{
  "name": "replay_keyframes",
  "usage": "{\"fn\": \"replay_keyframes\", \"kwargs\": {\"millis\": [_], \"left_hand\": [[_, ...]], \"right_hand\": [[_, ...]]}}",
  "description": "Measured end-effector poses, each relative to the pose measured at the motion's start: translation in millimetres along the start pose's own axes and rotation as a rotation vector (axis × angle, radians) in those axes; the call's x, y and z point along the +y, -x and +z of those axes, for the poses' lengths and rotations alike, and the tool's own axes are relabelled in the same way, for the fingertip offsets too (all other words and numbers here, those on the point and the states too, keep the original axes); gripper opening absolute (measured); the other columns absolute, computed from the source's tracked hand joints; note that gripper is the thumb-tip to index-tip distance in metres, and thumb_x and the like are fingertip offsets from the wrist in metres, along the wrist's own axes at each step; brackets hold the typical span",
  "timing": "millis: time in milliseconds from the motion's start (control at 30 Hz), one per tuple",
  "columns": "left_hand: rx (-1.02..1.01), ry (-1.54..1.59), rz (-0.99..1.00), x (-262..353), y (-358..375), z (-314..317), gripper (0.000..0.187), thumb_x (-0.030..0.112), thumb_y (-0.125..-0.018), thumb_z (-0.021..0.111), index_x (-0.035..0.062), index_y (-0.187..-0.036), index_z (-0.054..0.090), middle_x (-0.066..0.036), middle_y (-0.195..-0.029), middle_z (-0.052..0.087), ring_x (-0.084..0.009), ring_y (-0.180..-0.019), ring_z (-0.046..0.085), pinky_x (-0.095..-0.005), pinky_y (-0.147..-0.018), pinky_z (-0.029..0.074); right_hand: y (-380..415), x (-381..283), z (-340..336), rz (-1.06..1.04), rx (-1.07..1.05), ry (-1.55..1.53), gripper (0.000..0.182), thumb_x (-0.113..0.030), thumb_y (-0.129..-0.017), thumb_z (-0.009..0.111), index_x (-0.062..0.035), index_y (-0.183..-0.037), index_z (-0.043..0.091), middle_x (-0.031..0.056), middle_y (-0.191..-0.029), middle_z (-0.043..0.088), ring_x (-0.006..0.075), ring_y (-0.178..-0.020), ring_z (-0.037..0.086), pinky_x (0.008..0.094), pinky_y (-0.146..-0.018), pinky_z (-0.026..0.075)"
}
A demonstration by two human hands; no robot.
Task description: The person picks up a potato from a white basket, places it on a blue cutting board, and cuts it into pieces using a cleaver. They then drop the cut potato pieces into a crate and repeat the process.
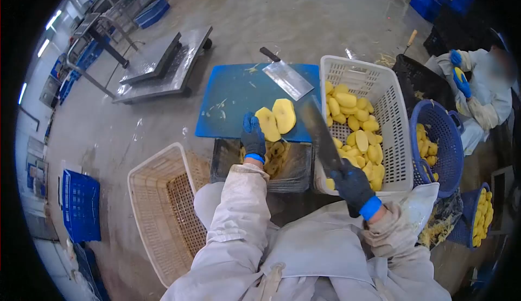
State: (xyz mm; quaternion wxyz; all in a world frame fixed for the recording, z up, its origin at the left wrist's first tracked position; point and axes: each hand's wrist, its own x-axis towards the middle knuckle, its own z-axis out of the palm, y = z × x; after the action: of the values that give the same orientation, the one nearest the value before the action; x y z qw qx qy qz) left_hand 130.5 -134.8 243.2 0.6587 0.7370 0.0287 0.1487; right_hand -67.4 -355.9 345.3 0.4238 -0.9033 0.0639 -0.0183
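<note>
Two cut potato halves (284, 115) show their yellow flat faces at the near edge of a blue cutting board (228, 86). My left hand (253, 137), in a dark glove, is at the board's near edge, its fingertips beside the left half; whether it grips that half is unclear. In my right hand (353, 184), also gloved, is a wide knife (320, 132), its blade blurred and pointing up and left beside the board. A second cleaver (287, 79) lies flat on the board's far side. Below the board, a dark bin (293, 170) holds potato pieces.
A white crate (401, 132) of peeled potatoes stands right of the board, with blue baskets (453, 160) of potatoes beyond. Another white crate (157, 208) is at left. A metal platform (168, 67) stands at back left. A co-worker (483, 89) in blue gloves sits at right.
</note>
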Motion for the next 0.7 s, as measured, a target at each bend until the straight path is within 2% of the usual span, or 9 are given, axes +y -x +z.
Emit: {"fn": "replay_keyframes", "kwargs": {"millis": [33, 133, 233, 300, 333, 400, 533, 600, 700], "left_hand": [[0.007, -0.012, -0.005, -3.4, 0.3, -4.2, 0.041, 0.031, -0.092, 0.046, -0.0021, -0.116, 0.049, -0.012, -0.104, 0.056, -0.0183, -0.09, 0.053, -0.0315, -0.08, 0.044], [-0.021, 0.117, -0.087, -14.5, -7.4, -8.3, 0.037, 0.03, -0.092, 0.046, 0.0001, -0.114, 0.051, -0.012, -0.101, 0.057, -0.0181, -0.089, 0.053, -0.032, -0.079, 0.043], [-0.192, 0.123, -0.073, -3.3, -8.4, -16.1, 0.035, 0.022, -0.089, 0.048, 0.003, -0.119, 0.047, -0.012, -0.098, 0.058, -0.0188, -0.082, 0.055, -0.0327, -0.074, 0.045], [-0.376, -0.431, -0.197, 50.8, 5.6, -22.9, 0.042, 0.01, -0.084, 0.05, 0.001, -0.124, 0.04, -0.014, -0.11, 0.057, -0.0208, -0.1, 0.055, -0.0333, -0.081, 0.045], [-0.374, -0.436, -0.2, 54.1, 8.9, -22.5, 0.042, 0.01, -0.084, 0.05, 0.001, -0.124, 0.04, -0.014, -0.11, 0.057, -0.0208, -0.1, 0.055, -0.0333, -0.081, 0.045], [-0.351, -0.226, -0.223, 56.4, 14.9, -21.5, 0.053, 0.002, -0.08, 0.05, 0.0033, -0.13, 0.033, -0.014, -0.117, 0.053, -0.0199, -0.105, 0.054, -0.032, -0.083, 0.045], [-0.421, 0.015, -0.242, 6.7, -5.9, -31.0, 0.055, -0.001, -0.078, 0.051, 0.0025, -0.131, 0.034, -0.013, -0.123, 0.049, -0.0201, -0.108, 0.052, -0.0317, -0.087, 0.044], [-0.391, 0.032, 0.062, -28.7, -16.3, -32.8, 0.05, 0.001, -0.079, 0.052, 0.0037, -0.128, 0.041, -0.009, -0.106, 0.059, -0.0134, -0.08, 0.058, -0.0247, -0.063, 0.047], [-0.407, 0.01, -0.117, 3.4, -11.4, -39.7, 0.047, 0.002, -0.079, 0.054, 0.0023, -0.125, 0.045, -0.01, -0.111, 0.058, -0.0158, -0.089, 0.058, -0.027, -0.07, 0.048]], "right_hand": [[4.9, 2.4, -8.3, 0.116, -0.076, -0.067, 0.024, -0.021, -0.083, 0.054, -0.004, -0.1, 0.057, 0.0175, -0.072, 0.061, 0.0358, -0.066, 0.059, 0.0415, -0.058, 0.046], [16.8, 4.3, -12.7, 0.273, -0.046, -0.176, 0.021, -0.019, -0.083, 0.055, -0.0015, -0.094, 0.056, 0.017, -0.07, 0.061, 0.0348, -0.064, 0.06, 0.0396, -0.057, 0.046], [21.7, 17.1, -7.5, 0.374, -0.032, -0.306, 0.018, -0.018, -0.083, 0.056, -0.0005, -0.088, 0.054, 0.017, -0.07, 0.062, 0.0341, -0.064, 0.06, 0.038, -0.055, 0.046], [23.2, 33.3, 4.5, 0.123, 0.026, -0.253, 0.015, -0.014, -0.084, 0.055, -0.0017, -0.092, 0.052, 0.0048, -0.059, 0.053, 0.0102, -0.049, 0.05, 0.028, -0.043, 0.041], [22.2, 27.4, 4.8, 0.124, 0.022, -0.258, 0.015, -0.014, -0.084, 0.055, -0.0017, -0.092, 0.052, 0.0048, -0.059, 0.053, 0.0102, -0.049, 0.05, 0.028, -0.043, 0.041], [18.2, 10.3, 4.5, 0.091, 0.022, -0.173, 0.019, -0.02, -0.083, 0.056, -0.001, -0.086, 0.055, 0.0183, -0.065, 0.059, 0.0359, -0.059, 0.058, 0.0424, -0.051, 0.044], [9.8, 2.8, 13.0, 0.002, 0.003, 0.029, 0.021, -0.023, -0.083, 0.055, -0.0027, -0.087, 0.056, 0.0196, -0.066, 0.058, 0.0369, -0.061, 0.058, 0.0442, -0.053, 0.044], [3.8, -13.3, 12.5, -0.078, -0.025, 0.166, 0.021, -0.025, -0.082, 0.054, -0.0045, -0.085, 0.057, 0.0202, -0.068, 0.058, 0.0373, -0.062, 0.057, 0.0453, -0.054, 0.045], [-8.0, -15.7, 23.4, -0.147, -0.021, 0.169, 0.022, -0.025, -0.082, 0.054, -0.0055, -0.09, 0.059, 0.0201, -0.07, 0.059, 0.0371, -0.064, 0.058, 0.0458, -0.056, 0.046]]}}
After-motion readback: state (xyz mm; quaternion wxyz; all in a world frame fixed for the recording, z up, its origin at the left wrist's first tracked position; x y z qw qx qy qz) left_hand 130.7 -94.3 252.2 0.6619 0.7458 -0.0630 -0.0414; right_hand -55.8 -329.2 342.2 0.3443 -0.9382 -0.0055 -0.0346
